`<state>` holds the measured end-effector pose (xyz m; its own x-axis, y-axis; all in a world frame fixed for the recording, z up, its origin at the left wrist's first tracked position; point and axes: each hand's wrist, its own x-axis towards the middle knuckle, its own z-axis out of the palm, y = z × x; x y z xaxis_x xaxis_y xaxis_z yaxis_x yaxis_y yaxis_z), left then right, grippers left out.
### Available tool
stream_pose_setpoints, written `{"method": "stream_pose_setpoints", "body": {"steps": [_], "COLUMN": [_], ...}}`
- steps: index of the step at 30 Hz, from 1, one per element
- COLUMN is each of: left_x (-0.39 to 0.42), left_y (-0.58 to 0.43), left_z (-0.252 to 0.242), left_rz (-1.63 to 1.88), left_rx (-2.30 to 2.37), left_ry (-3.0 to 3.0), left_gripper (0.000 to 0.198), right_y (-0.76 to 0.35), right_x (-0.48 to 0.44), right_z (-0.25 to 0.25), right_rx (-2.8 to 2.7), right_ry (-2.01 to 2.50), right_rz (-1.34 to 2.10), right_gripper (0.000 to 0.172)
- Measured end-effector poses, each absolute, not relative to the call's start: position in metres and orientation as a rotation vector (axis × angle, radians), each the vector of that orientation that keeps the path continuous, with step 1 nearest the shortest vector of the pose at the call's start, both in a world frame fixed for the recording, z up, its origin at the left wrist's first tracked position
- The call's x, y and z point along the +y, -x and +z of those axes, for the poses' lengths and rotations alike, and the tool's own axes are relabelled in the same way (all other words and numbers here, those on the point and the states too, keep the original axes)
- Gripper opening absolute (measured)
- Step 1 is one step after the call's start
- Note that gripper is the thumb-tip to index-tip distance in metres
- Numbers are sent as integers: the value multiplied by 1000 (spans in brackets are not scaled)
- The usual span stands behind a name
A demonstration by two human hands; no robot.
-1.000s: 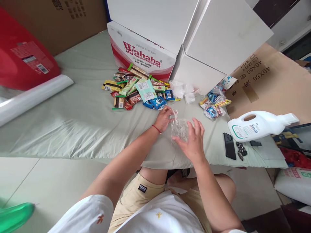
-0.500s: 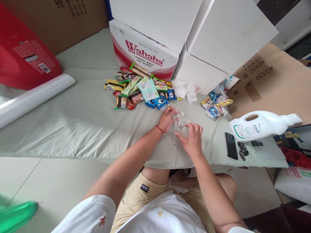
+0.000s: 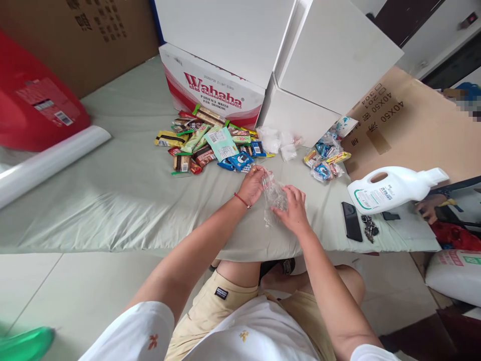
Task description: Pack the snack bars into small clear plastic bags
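Note:
A crumpled clear plastic bag [image 3: 275, 196] is held up between my two hands, just over the cloth-covered table. My left hand [image 3: 252, 186], with a red string on the wrist, pinches its upper left edge. On its right side, my right hand [image 3: 293, 209] grips the plastic between thumb and fingers. Just beyond my left hand lies a heap of wrapped snack bars [image 3: 205, 135], with a pale green packet [image 3: 222, 144] on top and a blue packet [image 3: 240, 160] at the near edge. Several small white packets [image 3: 271, 139] sit right of the heap.
A Wahaha carton [image 3: 216, 93] and white boxes [image 3: 300, 100] stand behind the snacks. More wrapped snacks [image 3: 326, 158] lie right. Further right are a white detergent bottle [image 3: 394, 188], a phone [image 3: 351, 221] and keys [image 3: 370, 229]. A plastic roll [image 3: 56, 163] and red container [image 3: 41, 95] occupy the left.
The clear bag hangs more spread out between my hands, where it was bunched before. My fingers have shifted slightly on it. The whole view has moved a little.

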<state>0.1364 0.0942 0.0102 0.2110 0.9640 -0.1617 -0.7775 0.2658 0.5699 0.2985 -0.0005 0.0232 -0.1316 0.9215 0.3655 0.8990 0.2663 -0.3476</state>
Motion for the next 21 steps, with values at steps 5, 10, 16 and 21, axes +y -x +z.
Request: {"method": "stream_pose_setpoints", "body": {"steps": [5, 10, 16, 21], "left_x": [91, 71, -3, -56], "left_y": [-129, -113, -105, -113], "left_z": [27, 44, 46, 35], "left_rz": [1246, 1227, 1061, 987], "left_rx": [573, 895, 1112, 1066], "left_ry": [-438, -520, -504, -615], "left_gripper": [26, 30, 55, 55], "right_y": [-297, -300, -293, -280], "right_x": [-2, 2, -1, -7], "right_z": [23, 36, 42, 43], "right_rx": [-1897, -1444, -1190, -1242], "right_ry": [1648, 1662, 1650, 1659], "right_rz": [84, 417, 498, 321], "right_gripper": [18, 28, 32, 28]}}
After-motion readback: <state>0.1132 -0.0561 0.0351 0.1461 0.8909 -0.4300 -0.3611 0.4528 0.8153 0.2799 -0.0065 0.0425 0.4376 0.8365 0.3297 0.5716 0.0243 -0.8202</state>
